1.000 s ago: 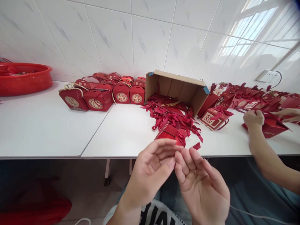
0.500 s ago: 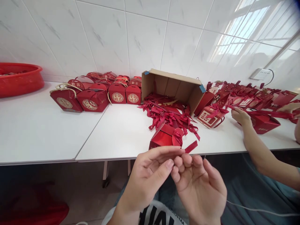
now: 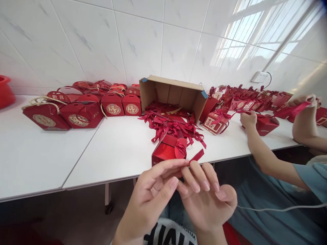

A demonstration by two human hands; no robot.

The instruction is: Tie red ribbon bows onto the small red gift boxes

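My left hand (image 3: 150, 194) and my right hand (image 3: 205, 194) are raised in front of the table's edge, fingertips meeting. The left has long, nearly straight fingers with the thumb apart. On the right, the fingers curl loosely, palm toward me. Nothing shows in either hand. Just behind them, a red gift box (image 3: 166, 151) with a ribbon bow (image 3: 181, 148) stands at the table edge, its lower part hidden by my fingers. One ribbon tail (image 3: 198, 155) sticks out to the right. Beyond lies a heap of red ribbons (image 3: 171, 127), spilling from a cardboard box (image 3: 176, 81) on its side.
Finished-looking red boxes with cord handles (image 3: 76, 115) stand at left on the white table (image 3: 102, 153). A red basin (image 3: 5, 93) is at the far left. On the right, a co-worker's hand (image 3: 248, 119) touches a red box (image 3: 267, 124); their other hand (image 3: 304, 102) lifts a ribbon.
My view has turned to the right. My right hand's fingers have rolled over, now showing their nails. The co-worker's far hand has risen, pulling a ribbon.
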